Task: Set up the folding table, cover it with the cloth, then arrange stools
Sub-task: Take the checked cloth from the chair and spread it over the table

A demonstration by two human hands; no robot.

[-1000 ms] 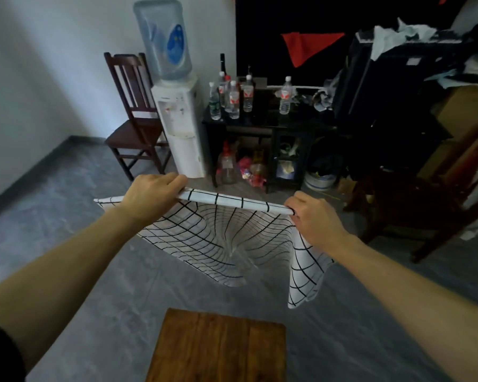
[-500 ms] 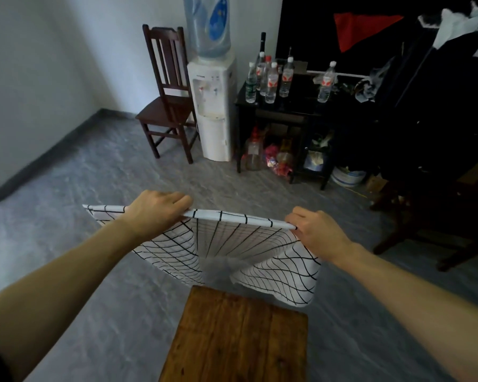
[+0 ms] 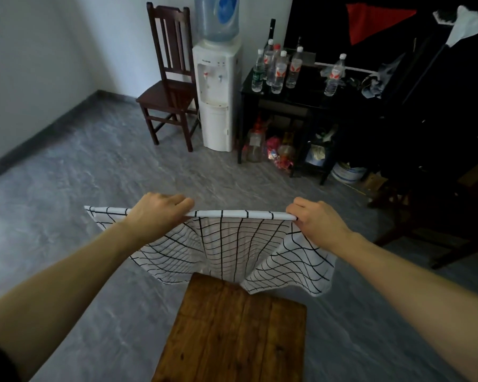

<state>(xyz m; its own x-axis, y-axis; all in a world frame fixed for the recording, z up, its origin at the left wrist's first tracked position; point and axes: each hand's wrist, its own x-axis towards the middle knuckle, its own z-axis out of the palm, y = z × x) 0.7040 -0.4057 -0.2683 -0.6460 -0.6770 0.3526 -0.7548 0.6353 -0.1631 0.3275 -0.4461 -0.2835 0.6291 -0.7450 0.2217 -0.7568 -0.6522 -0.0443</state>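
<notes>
Fingers of left hand (image 3: 156, 213) and right hand (image 3: 316, 224) curl around the checked cloth (image 3: 232, 249), its top edge stretched left-to-right above the wooden table (image 3: 232, 332).

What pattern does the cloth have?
White with a thin black grid pattern; the cloth shows best in the head view.

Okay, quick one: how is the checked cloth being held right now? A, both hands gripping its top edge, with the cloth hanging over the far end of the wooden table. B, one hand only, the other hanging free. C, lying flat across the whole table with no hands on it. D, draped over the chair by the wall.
A: the left hand and right hand each grip the cloth along its top edge, and its lower part hangs over the table's far end.
</notes>
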